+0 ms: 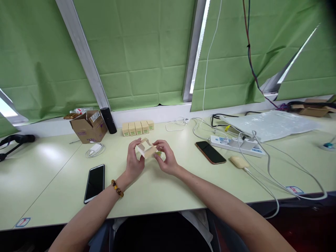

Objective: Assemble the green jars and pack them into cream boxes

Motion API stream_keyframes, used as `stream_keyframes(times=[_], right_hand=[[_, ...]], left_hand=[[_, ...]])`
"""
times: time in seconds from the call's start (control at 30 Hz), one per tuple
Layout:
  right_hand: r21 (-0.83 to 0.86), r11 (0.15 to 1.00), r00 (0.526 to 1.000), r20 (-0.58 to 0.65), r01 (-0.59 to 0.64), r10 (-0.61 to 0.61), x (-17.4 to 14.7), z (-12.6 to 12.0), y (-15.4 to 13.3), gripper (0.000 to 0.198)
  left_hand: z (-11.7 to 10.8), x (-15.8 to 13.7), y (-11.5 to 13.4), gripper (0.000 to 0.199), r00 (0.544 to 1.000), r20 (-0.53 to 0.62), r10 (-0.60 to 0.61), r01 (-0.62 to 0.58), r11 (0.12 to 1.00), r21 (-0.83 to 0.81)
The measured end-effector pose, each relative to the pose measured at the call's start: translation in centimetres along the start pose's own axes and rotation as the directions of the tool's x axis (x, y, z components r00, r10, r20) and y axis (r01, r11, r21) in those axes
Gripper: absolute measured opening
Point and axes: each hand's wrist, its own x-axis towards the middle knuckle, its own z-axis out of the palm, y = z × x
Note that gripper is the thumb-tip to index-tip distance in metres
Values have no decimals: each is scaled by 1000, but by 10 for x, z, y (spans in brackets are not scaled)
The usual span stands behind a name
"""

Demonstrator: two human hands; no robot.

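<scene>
Between my two hands, just above the table (147,189), is a small light-brown paper box (147,149) with its flaps standing open. My left hand (134,161) grips its left side between thumb and fingers. On the other side, my right hand (166,159) pinches the box's right edge. A small greenish-yellow thing (159,153) shows by the right fingertips; what it is cannot be made out. Beyond my hands stands a row of several small closed boxes (138,128) of like colour with green labels.
A phone (95,182) lies left of my hands, another phone (210,152) to the right. A power strip (237,145) with cables and a pale yellow case (239,162) lie farther right. At the back left stand a cardboard carton (89,127) and a black cylinder (108,120).
</scene>
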Motion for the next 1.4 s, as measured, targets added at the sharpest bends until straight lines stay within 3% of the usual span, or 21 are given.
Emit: stream_keyframes(times=[0.17,0.3,0.5,0.63,0.73,0.8,0.93,1.07,1.23,1.4], right_hand=[[-133,990,997,-53,49,-57,-1,-1,2,19],[-156,986,995,-66,63,-74,0,-2,4,19],[-194,979,995,-69,55,-69,-1,-2,3,19],[-209,977,989,-129,39,-67,-1,-2,4,26],[-210,978,983,-174,18,-55,0,-3,3,28],[-205,979,980,-192,16,-56,1,-3,2,26],[-195,980,980,-188,22,-60,3,-3,1,24],[-182,983,993,-115,-31,10,3,-4,4,30],[-78,994,996,33,-77,80,2,-3,10,47],[19,989,981,131,-145,142,0,-2,11,48]], left_hand=[[-9,0,-5,33,968,-83,235,-226,969,101],[-12,-6,-5,28,958,-121,262,-240,956,168],[-7,-4,-1,27,981,-158,115,-92,986,142],[-1,0,-7,51,983,-73,-167,152,972,-178],[1,1,-14,59,920,122,-372,384,797,-465],[0,3,-18,61,886,170,-431,445,689,-572],[-3,8,-21,49,823,242,-514,528,537,-657],[-3,10,-18,44,764,356,-539,610,422,-670],[-2,9,-7,57,716,420,-557,679,417,-605],[-4,8,-2,55,719,406,-564,694,547,-469]])
